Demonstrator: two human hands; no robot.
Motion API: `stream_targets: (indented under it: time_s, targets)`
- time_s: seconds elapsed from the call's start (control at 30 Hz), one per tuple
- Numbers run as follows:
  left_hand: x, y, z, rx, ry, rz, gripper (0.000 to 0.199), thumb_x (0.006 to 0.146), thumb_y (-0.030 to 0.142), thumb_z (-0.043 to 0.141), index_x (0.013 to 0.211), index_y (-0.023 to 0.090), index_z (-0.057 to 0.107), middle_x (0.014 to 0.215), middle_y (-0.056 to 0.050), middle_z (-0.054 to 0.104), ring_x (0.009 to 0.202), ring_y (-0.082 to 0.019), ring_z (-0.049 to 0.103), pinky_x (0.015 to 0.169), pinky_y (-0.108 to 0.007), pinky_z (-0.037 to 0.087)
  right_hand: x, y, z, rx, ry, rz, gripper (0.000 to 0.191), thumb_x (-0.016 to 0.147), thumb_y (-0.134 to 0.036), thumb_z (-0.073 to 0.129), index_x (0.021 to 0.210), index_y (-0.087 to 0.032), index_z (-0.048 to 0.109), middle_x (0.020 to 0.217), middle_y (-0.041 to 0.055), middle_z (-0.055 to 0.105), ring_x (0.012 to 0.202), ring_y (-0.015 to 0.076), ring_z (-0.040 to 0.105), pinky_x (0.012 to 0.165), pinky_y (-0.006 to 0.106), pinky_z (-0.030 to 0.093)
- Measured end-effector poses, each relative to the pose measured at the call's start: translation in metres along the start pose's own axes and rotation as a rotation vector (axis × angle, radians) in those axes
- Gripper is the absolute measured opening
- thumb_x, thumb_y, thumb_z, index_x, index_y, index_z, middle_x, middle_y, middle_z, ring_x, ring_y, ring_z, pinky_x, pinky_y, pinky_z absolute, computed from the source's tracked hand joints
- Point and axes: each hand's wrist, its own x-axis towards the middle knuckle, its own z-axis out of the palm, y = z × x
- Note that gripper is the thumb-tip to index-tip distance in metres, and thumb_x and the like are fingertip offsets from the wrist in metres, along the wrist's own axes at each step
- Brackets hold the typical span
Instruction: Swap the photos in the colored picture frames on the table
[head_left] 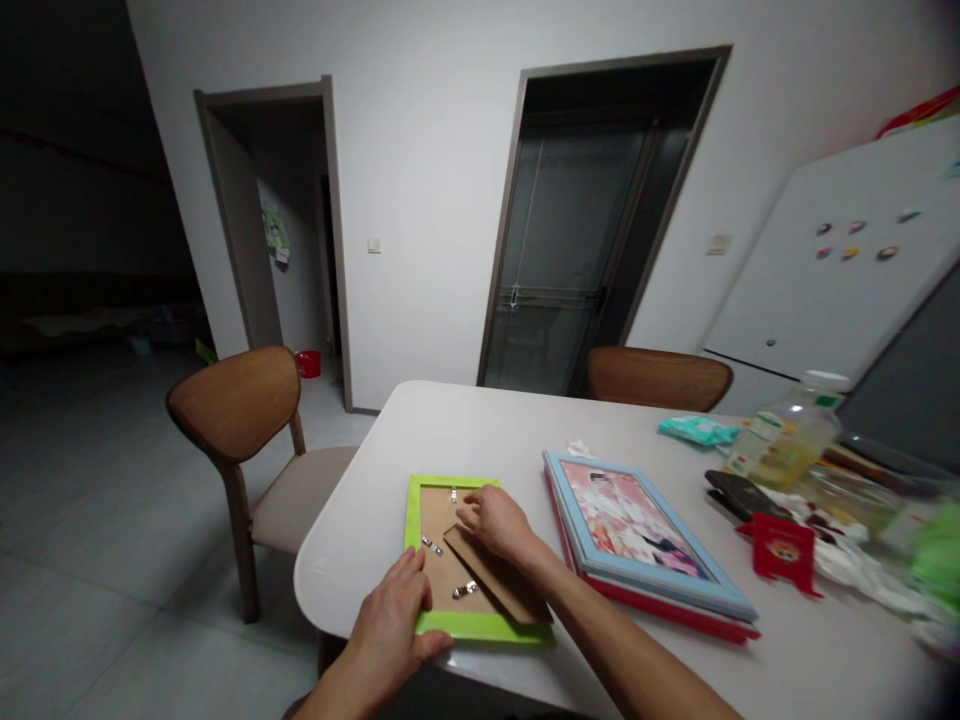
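A lime-green picture frame lies face down near the table's front edge. Its brown backing board carries metal clips and a brown stand flap that slants up. My left hand rests on the frame's lower left corner, thumb and fingers apart. Over the upper right part of the backing is my right hand, its fingers bent together beside the top clip; whatever they may hold is too small to make out.
Right of the frame, a light-blue picture frame tops a stack with red edges. Farther right are a bottle, a teal packet, a dark wallet-like item, a red card and crumpled tissues. Chairs stand left and behind.
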Motion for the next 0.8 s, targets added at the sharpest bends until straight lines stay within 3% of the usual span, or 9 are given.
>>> stream_targets:
  time_s: [0.13, 0.33, 0.53, 0.67, 0.8]
  targets:
    - [-0.001, -0.001, 0.002, -0.009, 0.026, 0.005, 0.028, 0.057, 0.024, 0.070, 0.076, 0.019, 0.051, 0.129, -0.013, 0.038, 0.122, -0.022, 0.029, 0.098, -0.033, 0.028, 0.020, -0.003, 0.020, -0.044, 0.025, 0.052, 0.027, 0.076, -0.024, 0.040, 0.073, -0.017, 0.065, 0.072, 0.0084, 0.062, 0.065, 0.0145, 0.053, 0.057, 0.023, 0.033]
    - [0.000, -0.005, 0.000, -0.041, 0.012, 0.013, 0.026, 0.057, 0.023, 0.070, 0.074, 0.018, 0.051, 0.128, -0.014, 0.040, 0.121, -0.022, 0.030, 0.098, -0.034, 0.029, 0.026, -0.008, 0.040, -0.085, 0.057, 0.027, 0.030, 0.080, -0.030, 0.036, 0.087, -0.024, 0.064, 0.089, 0.0087, 0.057, 0.085, 0.0203, 0.050, 0.065, 0.027, 0.034]
    - [-0.001, -0.007, -0.002, -0.067, -0.016, 0.007, 0.025, 0.058, 0.023, 0.069, 0.075, 0.019, 0.050, 0.129, -0.011, 0.038, 0.122, -0.021, 0.027, 0.098, -0.035, 0.028, 0.042, 0.006, 0.026, -0.047, -0.063, -0.123, 0.027, 0.078, -0.030, 0.041, 0.094, -0.028, 0.063, 0.090, 0.0048, 0.057, 0.076, 0.0146, 0.054, 0.065, 0.023, 0.036]
    - [-0.002, -0.008, -0.004, -0.065, -0.031, 0.005, 0.027, 0.057, 0.025, 0.070, 0.076, 0.019, 0.050, 0.130, -0.011, 0.038, 0.122, -0.021, 0.027, 0.098, -0.035, 0.028, 0.050, 0.017, 0.016, -0.004, -0.140, -0.259, 0.024, 0.073, -0.026, 0.048, 0.090, -0.028, 0.065, 0.114, 0.0040, 0.048, 0.088, 0.0146, 0.054, 0.075, 0.022, 0.036]
    - [-0.001, -0.010, -0.005, -0.059, -0.045, 0.026, 0.029, 0.056, 0.027, 0.071, 0.076, 0.019, 0.051, 0.130, -0.011, 0.038, 0.122, -0.021, 0.027, 0.099, -0.035, 0.027, 0.057, 0.023, 0.018, 0.038, -0.174, -0.310, 0.024, 0.070, -0.024, 0.051, 0.089, -0.025, 0.065, 0.109, 0.0044, 0.051, 0.093, 0.0162, 0.052, 0.080, 0.024, 0.036]
